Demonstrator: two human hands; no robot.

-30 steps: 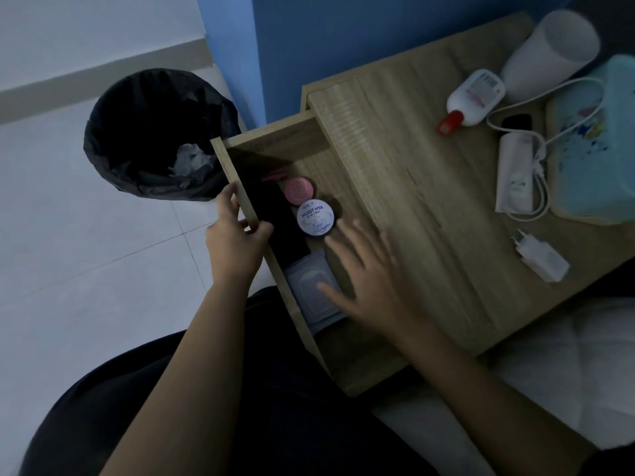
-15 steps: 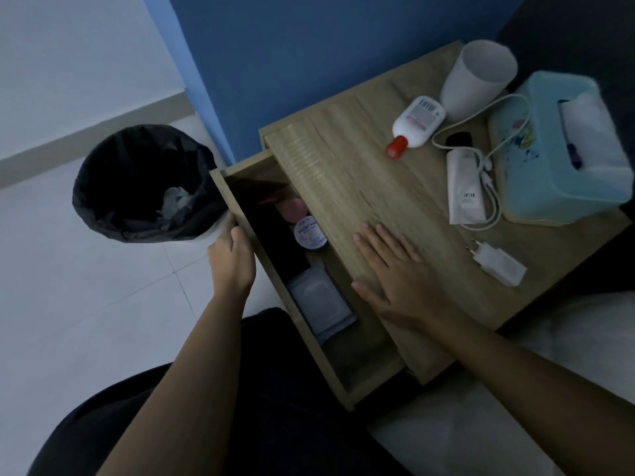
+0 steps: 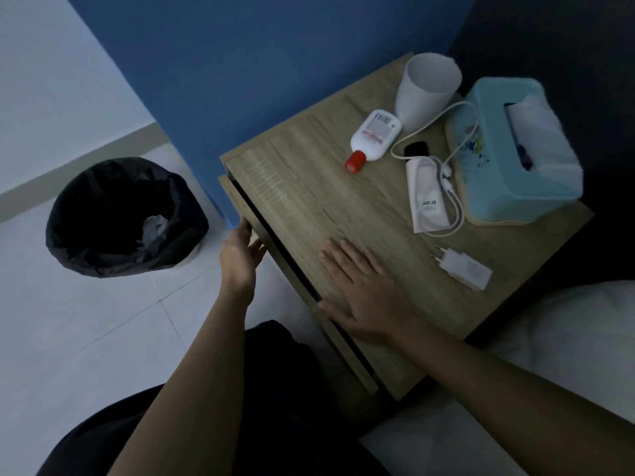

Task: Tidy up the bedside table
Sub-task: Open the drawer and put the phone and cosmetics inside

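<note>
The wooden bedside table (image 3: 309, 201) has its drawer (image 3: 240, 207) pushed almost fully in, with only a dark slit left showing. My left hand (image 3: 240, 255) presses flat against the drawer front, fingers apart. My right hand (image 3: 360, 290) lies flat and open on the tabletop near its front edge. On top lie a white bottle with a red cap (image 3: 372, 139), a white cup (image 3: 426, 91), a white pouch (image 3: 427, 197) with a white cable (image 3: 450, 201) over it, a small black object (image 3: 415, 148), a white charger plug (image 3: 464, 269) and a teal tissue box (image 3: 508, 156).
A black-lined bin (image 3: 123, 218) with crumpled paper inside stands on the tiled floor to the left. A blue wall (image 3: 275, 63) rises behind the table. White bedding (image 3: 567, 338) lies to the right. My dark-clothed lap is at the bottom.
The drawer has slid from wide open to nearly shut under my left hand. Its contents are now hidden. My right hand moved from the drawer's edge onto the tabletop.
</note>
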